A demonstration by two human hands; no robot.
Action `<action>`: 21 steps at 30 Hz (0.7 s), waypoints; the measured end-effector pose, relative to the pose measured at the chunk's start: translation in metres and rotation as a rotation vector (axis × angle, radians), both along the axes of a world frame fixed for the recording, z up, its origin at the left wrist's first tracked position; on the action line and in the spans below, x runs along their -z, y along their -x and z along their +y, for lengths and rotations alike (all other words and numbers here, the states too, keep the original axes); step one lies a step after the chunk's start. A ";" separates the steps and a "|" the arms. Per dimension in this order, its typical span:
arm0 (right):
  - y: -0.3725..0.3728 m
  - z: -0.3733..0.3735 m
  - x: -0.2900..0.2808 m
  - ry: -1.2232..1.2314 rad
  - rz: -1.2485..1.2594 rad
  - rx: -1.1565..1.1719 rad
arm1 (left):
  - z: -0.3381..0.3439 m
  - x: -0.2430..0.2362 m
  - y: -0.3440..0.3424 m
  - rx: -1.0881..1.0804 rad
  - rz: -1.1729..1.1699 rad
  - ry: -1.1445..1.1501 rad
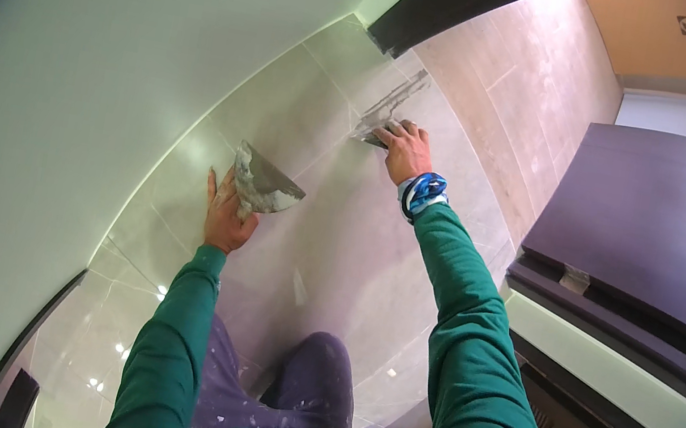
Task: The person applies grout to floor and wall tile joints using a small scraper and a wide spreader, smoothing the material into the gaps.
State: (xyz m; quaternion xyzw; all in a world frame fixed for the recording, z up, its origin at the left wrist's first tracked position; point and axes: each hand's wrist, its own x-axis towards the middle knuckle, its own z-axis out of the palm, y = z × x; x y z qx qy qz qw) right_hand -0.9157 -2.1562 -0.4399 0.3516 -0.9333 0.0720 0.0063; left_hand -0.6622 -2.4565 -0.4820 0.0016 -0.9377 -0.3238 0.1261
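Observation:
A broad grey scraper, roughly triangular and smeared with pale paste, is in my left hand. Its wide end points right, and some of my left fingers stretch out alongside it, low over the tiled floor. Farther forward, my right hand grips a small flat spreader, mostly hidden under the fingers, and presses it near a tile joint. Wet grey grout lies in a streaked strip just beyond that hand. Large glossy beige floor tiles spread beneath both hands.
A white wall runs along the left. A dark door frame stands ahead, with wood-look planks past it. On the right are a dark door panel with a handle and a cardboard sheet. My knees are on the floor.

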 end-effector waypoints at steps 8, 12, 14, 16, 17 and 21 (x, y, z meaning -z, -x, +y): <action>-0.106 -0.018 -0.110 0.753 -0.486 -0.005 | 0.007 -0.029 -0.003 -0.015 -0.066 -0.307; -0.127 -0.010 -0.147 0.826 -0.616 -0.065 | 0.033 -0.104 0.033 0.110 -0.661 -0.709; -0.123 -0.005 -0.155 0.729 -0.607 -0.149 | 0.031 -0.122 0.038 0.127 -0.633 -0.671; -0.117 0.005 -0.164 0.576 -0.578 -0.229 | 0.025 -0.127 0.039 0.208 -0.567 -0.566; -0.114 0.010 -0.169 0.473 -0.555 -0.269 | 0.022 -0.128 0.038 0.248 -0.535 -0.514; -0.106 0.030 -0.162 0.160 -0.387 -0.238 | 0.025 -0.135 0.036 0.275 -0.496 -0.568</action>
